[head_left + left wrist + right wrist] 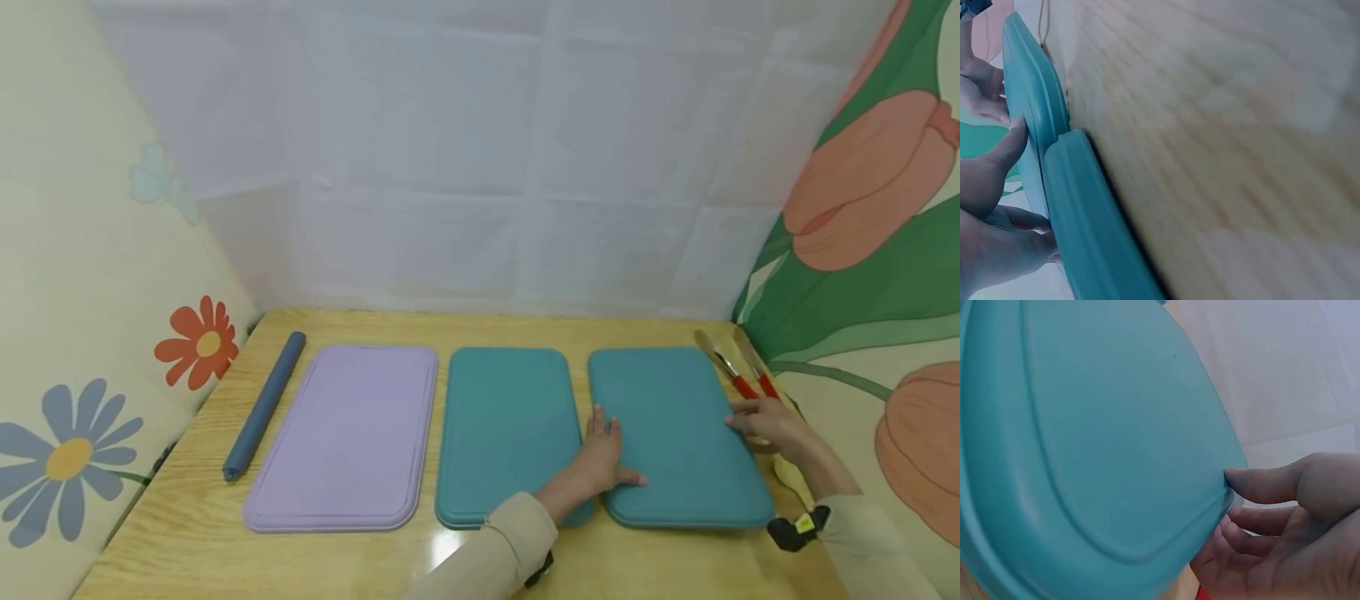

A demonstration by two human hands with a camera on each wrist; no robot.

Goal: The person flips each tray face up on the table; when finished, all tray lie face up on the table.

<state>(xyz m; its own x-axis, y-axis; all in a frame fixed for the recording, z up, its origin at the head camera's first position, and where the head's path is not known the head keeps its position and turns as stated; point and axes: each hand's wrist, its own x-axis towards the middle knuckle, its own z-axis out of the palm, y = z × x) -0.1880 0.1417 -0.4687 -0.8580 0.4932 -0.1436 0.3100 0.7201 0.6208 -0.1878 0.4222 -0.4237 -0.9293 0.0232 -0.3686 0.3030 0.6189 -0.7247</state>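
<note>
The right-hand teal board (pixel 675 433) lies on the table, its right side pinched by my right hand (pixel 768 425); the right wrist view shows the thumb on top of the board (pixel 1122 437) and the fingers of the hand (pixel 1291 531) at its edge. My left hand (pixel 596 462) spreads over the gap between this board and the middle teal board (pixel 506 425), thumb on the right one. In the left wrist view the left hand (pixel 997 219) touches the boards, whose edges meet, the farther one (pixel 1032 87) slightly raised beside the nearer one (pixel 1094 219).
A lilac board (pixel 348 433) lies left on the wooden table (pixel 180 508), with a dark blue roll (pixel 266 404) beside it. Red-handled tools (pixel 742 385) lie at the right edge, and a yellow utensil (pixel 791 477) is partly behind the right arm. White cloth (pixel 450 167) hangs behind.
</note>
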